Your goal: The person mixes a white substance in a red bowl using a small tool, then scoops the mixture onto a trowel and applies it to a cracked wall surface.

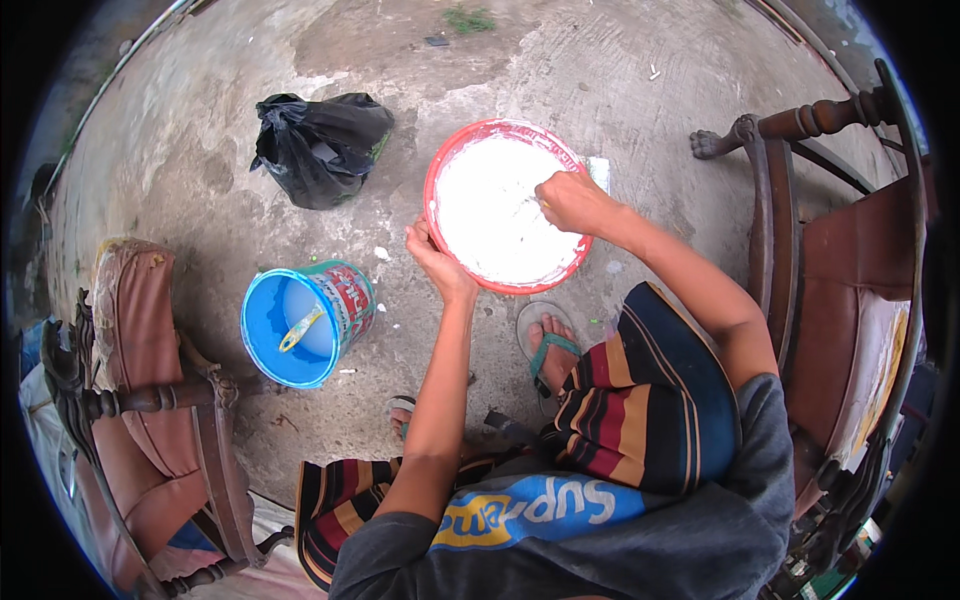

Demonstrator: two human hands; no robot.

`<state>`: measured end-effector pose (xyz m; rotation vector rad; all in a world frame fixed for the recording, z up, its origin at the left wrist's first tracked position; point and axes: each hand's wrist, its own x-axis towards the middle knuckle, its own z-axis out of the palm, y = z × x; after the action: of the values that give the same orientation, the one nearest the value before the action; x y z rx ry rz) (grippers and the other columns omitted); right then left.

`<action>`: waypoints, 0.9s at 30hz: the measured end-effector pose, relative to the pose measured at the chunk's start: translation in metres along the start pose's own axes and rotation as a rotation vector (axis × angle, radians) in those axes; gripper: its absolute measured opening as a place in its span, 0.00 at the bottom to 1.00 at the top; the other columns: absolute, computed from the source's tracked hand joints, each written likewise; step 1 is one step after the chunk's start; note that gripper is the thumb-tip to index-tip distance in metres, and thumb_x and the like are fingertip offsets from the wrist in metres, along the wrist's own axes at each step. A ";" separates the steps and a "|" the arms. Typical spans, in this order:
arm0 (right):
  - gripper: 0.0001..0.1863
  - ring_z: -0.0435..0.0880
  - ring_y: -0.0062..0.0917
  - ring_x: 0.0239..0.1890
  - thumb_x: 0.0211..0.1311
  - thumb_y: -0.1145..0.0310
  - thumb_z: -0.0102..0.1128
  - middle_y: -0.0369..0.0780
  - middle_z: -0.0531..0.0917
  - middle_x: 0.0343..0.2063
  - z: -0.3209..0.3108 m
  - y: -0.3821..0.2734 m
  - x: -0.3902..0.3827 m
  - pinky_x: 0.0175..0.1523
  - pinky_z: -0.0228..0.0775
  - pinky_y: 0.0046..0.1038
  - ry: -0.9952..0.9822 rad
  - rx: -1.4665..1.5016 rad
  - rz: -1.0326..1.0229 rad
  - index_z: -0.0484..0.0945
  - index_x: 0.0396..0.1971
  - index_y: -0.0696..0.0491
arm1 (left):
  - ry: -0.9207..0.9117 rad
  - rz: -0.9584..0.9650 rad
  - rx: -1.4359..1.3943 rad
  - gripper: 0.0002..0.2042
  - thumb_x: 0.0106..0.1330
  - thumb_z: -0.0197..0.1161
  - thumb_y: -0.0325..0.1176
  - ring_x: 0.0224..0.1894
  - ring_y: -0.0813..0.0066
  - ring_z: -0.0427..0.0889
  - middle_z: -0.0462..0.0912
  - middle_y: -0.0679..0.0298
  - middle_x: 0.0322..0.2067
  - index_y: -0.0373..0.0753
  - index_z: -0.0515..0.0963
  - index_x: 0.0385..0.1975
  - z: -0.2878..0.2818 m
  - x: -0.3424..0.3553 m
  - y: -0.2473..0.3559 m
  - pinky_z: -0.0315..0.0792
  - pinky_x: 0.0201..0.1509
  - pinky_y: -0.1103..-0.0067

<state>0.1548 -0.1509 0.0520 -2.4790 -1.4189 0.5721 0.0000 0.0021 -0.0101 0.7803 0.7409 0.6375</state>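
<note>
My left hand (pixel 435 255) grips the lower left side of a red round container (pixel 578 250) filled with thick white matter. Over the container's right half, my right hand (pixel 575 205) is closed round a thin yellowish handle, whose lower end is in the white matter. A blue bucket (pixel 258 335) with pale liquid and a yellow-handled tool (pixel 298 332) inside stands to the lower left. A small pale packet (pixel 598 172) lies just behind the container's right side.
A black plastic bag (pixel 320 145) sits at the back left. Worn, upholstered wooden chairs (pixel 135 350) (pixel 835 250) flank me on concrete ground (pixel 620 80). My sandalled feet (pixel 550 345) are below the red container, and a striped cloth (pixel 650 400) covers my lap.
</note>
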 end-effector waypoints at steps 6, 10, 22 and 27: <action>0.09 0.84 0.44 0.31 0.45 0.76 0.63 0.50 0.83 0.24 -0.033 -0.021 -0.010 0.36 0.75 0.39 -0.088 0.216 -0.297 0.85 0.30 0.59 | -0.031 -0.014 0.001 0.29 0.75 0.31 0.54 0.46 0.72 0.77 0.80 0.61 0.41 0.35 0.75 0.41 0.006 0.007 0.009 0.70 0.55 0.74; 0.11 0.83 0.35 0.30 0.45 0.77 0.63 0.40 0.80 0.29 -0.062 -0.012 0.022 0.34 0.73 0.36 0.111 -0.098 -0.426 0.86 0.31 0.52 | -0.050 -0.100 0.029 0.30 0.75 0.30 0.54 0.47 0.72 0.77 0.80 0.60 0.42 0.33 0.75 0.47 0.014 0.012 0.020 0.70 0.55 0.74; 0.06 0.80 0.32 0.40 0.49 0.75 0.61 0.37 0.80 0.32 -0.064 0.036 0.093 0.39 0.78 0.33 0.127 -0.424 -0.467 0.85 0.26 0.51 | -0.049 -0.034 0.175 0.29 0.76 0.31 0.50 0.48 0.71 0.78 0.81 0.58 0.43 0.29 0.71 0.53 0.016 0.012 0.018 0.71 0.55 0.74; 0.05 0.81 0.34 0.41 0.47 0.77 0.62 0.39 0.81 0.32 -0.072 0.022 0.074 0.40 0.78 0.35 0.118 -0.315 -0.448 0.84 0.23 0.53 | -0.078 -0.016 0.215 0.30 0.76 0.30 0.49 0.49 0.69 0.78 0.80 0.56 0.46 0.28 0.70 0.55 0.019 0.008 0.023 0.72 0.56 0.73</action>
<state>0.2372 -0.0990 0.0924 -2.2374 -2.0585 0.1146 0.0144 0.0134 0.0152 0.9906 0.7511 0.5153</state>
